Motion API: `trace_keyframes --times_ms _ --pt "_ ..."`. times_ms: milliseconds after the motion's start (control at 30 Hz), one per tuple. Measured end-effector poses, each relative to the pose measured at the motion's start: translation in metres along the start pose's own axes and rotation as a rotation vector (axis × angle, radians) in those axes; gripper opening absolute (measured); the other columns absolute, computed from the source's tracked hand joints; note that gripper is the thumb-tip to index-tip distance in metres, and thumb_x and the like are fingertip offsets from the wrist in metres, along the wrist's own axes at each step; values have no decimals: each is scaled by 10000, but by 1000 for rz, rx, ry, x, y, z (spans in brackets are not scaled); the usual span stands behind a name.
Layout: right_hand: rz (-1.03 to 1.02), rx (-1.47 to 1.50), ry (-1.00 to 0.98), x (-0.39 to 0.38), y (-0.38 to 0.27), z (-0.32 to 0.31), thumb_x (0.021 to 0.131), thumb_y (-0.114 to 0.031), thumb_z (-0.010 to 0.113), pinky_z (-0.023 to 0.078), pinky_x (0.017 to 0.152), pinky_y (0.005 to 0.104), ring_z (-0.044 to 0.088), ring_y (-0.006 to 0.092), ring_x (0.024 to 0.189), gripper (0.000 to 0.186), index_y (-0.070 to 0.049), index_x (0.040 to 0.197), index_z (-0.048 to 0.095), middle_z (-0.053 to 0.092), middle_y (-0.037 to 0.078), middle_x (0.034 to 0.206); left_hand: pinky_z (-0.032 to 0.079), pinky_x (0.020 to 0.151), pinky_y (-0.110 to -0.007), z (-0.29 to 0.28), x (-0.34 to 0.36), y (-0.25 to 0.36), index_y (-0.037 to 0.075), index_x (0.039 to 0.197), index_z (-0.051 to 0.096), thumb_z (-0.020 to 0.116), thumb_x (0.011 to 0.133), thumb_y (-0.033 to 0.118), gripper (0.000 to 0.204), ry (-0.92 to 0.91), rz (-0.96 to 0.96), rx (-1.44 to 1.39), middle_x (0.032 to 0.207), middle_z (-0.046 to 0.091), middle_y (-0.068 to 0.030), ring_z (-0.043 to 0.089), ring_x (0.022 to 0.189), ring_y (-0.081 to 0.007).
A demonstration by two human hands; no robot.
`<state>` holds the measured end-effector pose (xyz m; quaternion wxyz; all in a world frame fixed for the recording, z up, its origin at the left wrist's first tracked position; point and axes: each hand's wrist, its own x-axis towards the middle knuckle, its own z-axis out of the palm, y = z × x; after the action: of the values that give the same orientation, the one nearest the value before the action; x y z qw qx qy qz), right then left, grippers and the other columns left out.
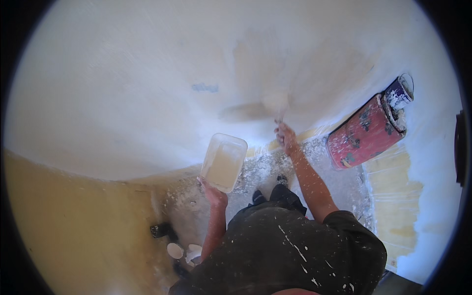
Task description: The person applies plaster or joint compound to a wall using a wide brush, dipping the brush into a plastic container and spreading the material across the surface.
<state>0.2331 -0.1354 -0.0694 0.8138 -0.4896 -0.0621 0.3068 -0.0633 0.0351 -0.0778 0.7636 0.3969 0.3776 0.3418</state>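
My left hand (pixel 214 195) grips a translucent plastic tray (pixel 222 160) at its lower left, with pale cream liquid inside. My right hand (pixel 287 137) is raised to the right of the tray, its fingers closed on the handle of a paint brush (pixel 277 102) whose pale wide head is against the wall (pixel 250 69) or very close to it. The head blends into the wall, so its exact shape is hard to make out. Damp beige patches show on the white wall around and above the brush.
A red drum (pixel 356 132) with a purple bucket (pixel 397 93) on top stands at right against the wall. The speckled floor (pixel 314 187) is under me. Small white containers (pixel 175 250) and dark items (pixel 162 230) lie at lower left beside a yellow lower wall (pixel 73 206).
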Motion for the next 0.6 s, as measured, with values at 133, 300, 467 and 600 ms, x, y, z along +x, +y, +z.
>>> trace_keyframes --times_ms 133,300,467,600 --pt "178 -57 147 -20 60 -34 892 -376 574 282 383 172 349 24 481 454 -28 1180 524 526 43 823 273 1061 -350 25 -8 17 28 1396 267 267 978 475 613 -45 -5 -79 1412 337 -100 342 1280 -237" --pt "260 -147 268 -29 71 -29 885 -367 587 290 363 191 354 43 453 429 -20 1131 542 557 65 833 275 1062 -358 44 -24 28 35 1375 307 272 976 478 597 -39 -58 -142 1393 374 -100 364 1268 -241" --pt "299 -54 151 -12 55 0 887 -211 544 316 381 208 413 72 501 196 -17 909 546 530 58 745 277 1062 -369 41 -27 28 36 1369 316 264 977 476 591 -60 -56 -193 1389 379 -96 362 1270 -240" --pt "-279 -607 -244 53 78 -36 875 -90 460 340 407 226 420 105 509 150 -5 753 481 478 46 660 270 1067 -368 47 -23 27 40 1374 308 256 979 473 588 -124 -80 -216 1396 368 -95 352 1277 -239"
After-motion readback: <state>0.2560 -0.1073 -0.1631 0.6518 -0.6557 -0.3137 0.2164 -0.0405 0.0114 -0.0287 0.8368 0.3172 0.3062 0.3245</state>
